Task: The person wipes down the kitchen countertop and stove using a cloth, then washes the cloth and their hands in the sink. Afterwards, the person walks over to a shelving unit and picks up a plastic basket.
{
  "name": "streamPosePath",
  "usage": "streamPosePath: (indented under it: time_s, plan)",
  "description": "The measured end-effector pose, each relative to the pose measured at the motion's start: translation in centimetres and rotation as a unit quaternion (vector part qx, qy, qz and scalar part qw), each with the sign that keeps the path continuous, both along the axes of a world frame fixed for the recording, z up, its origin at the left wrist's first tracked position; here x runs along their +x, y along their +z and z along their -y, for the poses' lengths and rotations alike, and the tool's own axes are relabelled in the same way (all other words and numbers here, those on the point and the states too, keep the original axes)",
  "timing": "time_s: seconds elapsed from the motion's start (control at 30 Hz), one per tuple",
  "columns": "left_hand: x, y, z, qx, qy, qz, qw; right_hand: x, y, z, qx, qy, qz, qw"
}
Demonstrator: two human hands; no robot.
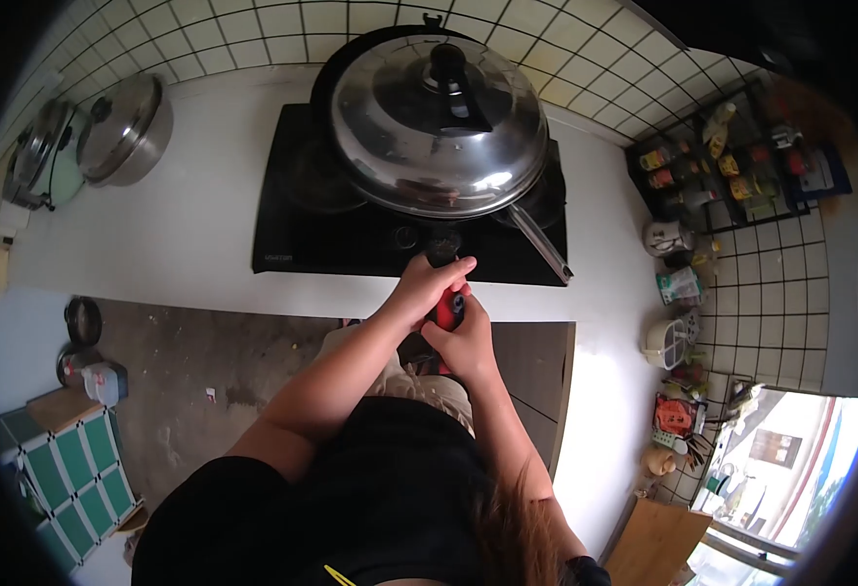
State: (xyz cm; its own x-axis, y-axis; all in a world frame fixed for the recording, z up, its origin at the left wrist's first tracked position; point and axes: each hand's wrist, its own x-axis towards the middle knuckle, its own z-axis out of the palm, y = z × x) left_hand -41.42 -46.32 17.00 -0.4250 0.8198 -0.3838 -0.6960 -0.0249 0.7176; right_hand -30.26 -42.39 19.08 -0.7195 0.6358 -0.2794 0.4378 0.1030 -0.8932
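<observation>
Both my hands are closed around a red-and-black handle [447, 311] at the counter's front edge. My left hand [433, 287] grips it nearer the stove, beside its dark end. Just behind and below, my right hand [464, 341] wraps the part closer to my body. The handle lines up with a large dark wok [325, 90] on the black cooktop [297, 230], though the joint is partly hidden. A shiny domed lid [390, 127] with a black knob covers the wok. From under its right side sticks out a metal utensil handle [543, 244].
Lidded metal pots [141, 137] stand at the counter's left end. A rack of bottles [732, 161], a white container [665, 344] and other kitchen items line the right wall. A green-panelled cabinet [82, 479] is at lower left; a wooden board [653, 547] is at lower right.
</observation>
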Motion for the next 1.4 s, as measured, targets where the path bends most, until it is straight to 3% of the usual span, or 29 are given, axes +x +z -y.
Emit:
streamPosePath:
  time_s: [0.33,0.67,0.8,0.93,1.07,1.17,1.4]
  plan:
    - [-3.3,-3.2,6.2,-0.03,0.077,0.011,0.997,-4.0,-2.3,4.4,0.003,0.098,-0.029,0.995]
    - [-4.7,-5.7,8.6,-0.038,0.082,0.013,0.996,-5.3,-3.7,6.2,-0.003,0.123,-0.018,0.992]
    - [-5.1,-5.1,8.8,-0.058,0.093,0.025,0.994,-5.6,-4.0,6.2,0.036,0.145,0.024,0.988]
    - [-6.1,-5.1,9.4,-0.05,0.072,0.023,0.996,-5.8,-4.0,5.3,-0.002,0.16,-0.047,0.986]
    - [-6.4,-3.5,9.5,-0.09,0.051,0.019,0.994,-4.5,-3.5,4.3,-0.005,0.164,-0.042,0.986]
    - [-6.4,-3.1,9.5,-0.122,0.03,0.005,0.992,-2.3,-3.1,2.7,-0.078,0.099,-0.047,0.991]
    - [-7.0,-3.5,10.0,-0.121,0.005,0.025,0.992,4.8,-2.6,-1.5,-0.016,-0.133,-0.039,0.99]
